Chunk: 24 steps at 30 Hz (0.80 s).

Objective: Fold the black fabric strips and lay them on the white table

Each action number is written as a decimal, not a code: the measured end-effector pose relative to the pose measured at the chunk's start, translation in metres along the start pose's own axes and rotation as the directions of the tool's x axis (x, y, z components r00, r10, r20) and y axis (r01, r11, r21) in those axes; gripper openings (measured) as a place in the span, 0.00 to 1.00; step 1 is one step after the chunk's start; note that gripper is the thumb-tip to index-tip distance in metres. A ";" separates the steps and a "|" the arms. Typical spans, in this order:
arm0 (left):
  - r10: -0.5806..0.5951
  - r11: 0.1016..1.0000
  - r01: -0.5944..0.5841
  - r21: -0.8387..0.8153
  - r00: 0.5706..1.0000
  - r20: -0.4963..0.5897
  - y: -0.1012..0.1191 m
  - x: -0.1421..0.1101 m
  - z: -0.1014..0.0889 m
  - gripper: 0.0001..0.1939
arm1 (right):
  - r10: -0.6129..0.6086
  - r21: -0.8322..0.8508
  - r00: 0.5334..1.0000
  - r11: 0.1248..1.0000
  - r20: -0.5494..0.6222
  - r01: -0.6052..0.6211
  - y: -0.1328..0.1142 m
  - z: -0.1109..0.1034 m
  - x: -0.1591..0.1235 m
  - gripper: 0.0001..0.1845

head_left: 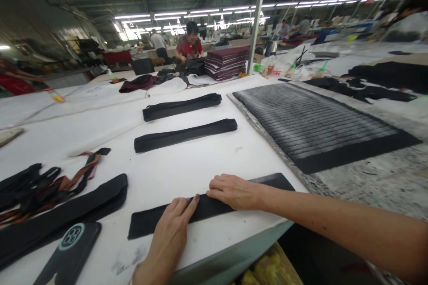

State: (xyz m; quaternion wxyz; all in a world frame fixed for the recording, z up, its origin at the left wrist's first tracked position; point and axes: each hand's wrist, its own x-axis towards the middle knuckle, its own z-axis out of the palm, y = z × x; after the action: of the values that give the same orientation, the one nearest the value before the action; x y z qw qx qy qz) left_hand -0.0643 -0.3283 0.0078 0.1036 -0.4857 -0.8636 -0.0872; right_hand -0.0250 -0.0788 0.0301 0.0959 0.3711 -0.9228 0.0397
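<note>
A long black fabric strip point(147, 222) lies flat near the front edge of the white table point(187, 164). My left hand point(172, 227) rests on its middle, fingers stretched out flat and pressing down. My right hand point(234, 191) lies palm down on the strip just to the right, fingers extended along the upper edge. Neither hand grips anything. Two more black strips point(185, 135) point(182, 106) lie farther back on the table.
A phone point(72, 249) in a dark case lies at the front left, beside a stack of black strips point(67, 213) and tangled black and brown scraps point(40, 187). A dark striped mat point(314, 124) lies to the right. A person in red point(189, 46) works at the far end near stacked maroon fabric point(227, 62).
</note>
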 end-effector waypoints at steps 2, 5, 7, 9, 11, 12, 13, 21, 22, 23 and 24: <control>0.016 0.999 -0.017 0.029 1.000 0.009 0.000 0.002 -0.001 0.29 | 0.002 0.003 1.000 1.000 -0.003 -0.002 0.003 -0.002 -0.011 0.09; 0.013 0.996 -0.016 0.086 0.999 0.037 0.002 0.005 -0.002 0.28 | 0.009 -0.002 1.000 1.000 -0.001 -0.009 0.007 -0.006 -0.026 0.10; 0.011 0.991 -0.014 0.130 1.000 0.029 0.003 0.005 -0.001 0.28 | 0.023 -0.004 1.000 1.000 -0.001 -0.023 0.008 -0.007 -0.035 0.11; 0.036 0.983 -0.030 0.180 0.999 -0.029 0.003 0.006 0.003 0.27 | 0.033 -0.001 0.999 0.999 -0.004 -0.033 0.010 -0.007 -0.043 0.12; 0.079 0.976 -0.059 0.210 0.993 -0.087 0.002 0.008 0.008 0.26 | 0.034 -0.004 0.999 0.999 -0.010 -0.034 0.012 -0.007 -0.049 0.13; 0.096 0.975 -0.074 0.208 0.991 -0.097 0.002 0.009 0.010 0.25 | 0.034 -0.007 0.999 0.999 -0.012 -0.034 0.013 -0.007 -0.053 0.13; 0.106 0.977 -0.087 0.193 0.990 -0.090 0.002 0.011 0.011 0.24 | 0.038 -0.013 0.999 0.999 -0.012 -0.038 0.014 -0.007 -0.056 0.13; 0.070 0.985 -0.091 0.147 0.987 0.141 0.016 0.022 -0.004 0.40 | 0.061 -0.034 0.998 0.998 -0.001 -0.061 0.021 -0.012 -0.085 0.14; 0.069 0.983 -0.094 0.156 0.985 0.158 0.017 0.023 -0.005 0.41 | 0.062 -0.034 0.998 0.997 0.001 -0.062 0.021 -0.013 -0.088 0.14; 0.070 0.983 -0.097 0.157 0.984 0.166 0.019 0.025 -0.005 0.40 | 0.066 -0.034 0.998 0.997 0.002 -0.066 0.022 -0.013 -0.090 0.14; 0.077 0.983 -0.103 0.150 0.983 0.166 0.020 0.027 -0.004 0.39 | 0.074 -0.033 0.997 0.997 0.005 -0.073 0.023 -0.013 -0.091 0.15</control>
State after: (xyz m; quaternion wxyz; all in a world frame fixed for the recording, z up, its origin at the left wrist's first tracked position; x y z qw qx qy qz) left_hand -0.0607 -0.2969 0.0202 0.0759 -0.5200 -0.8504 0.0253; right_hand 0.0249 0.0014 0.0238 0.0977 0.3354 -0.9366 0.0269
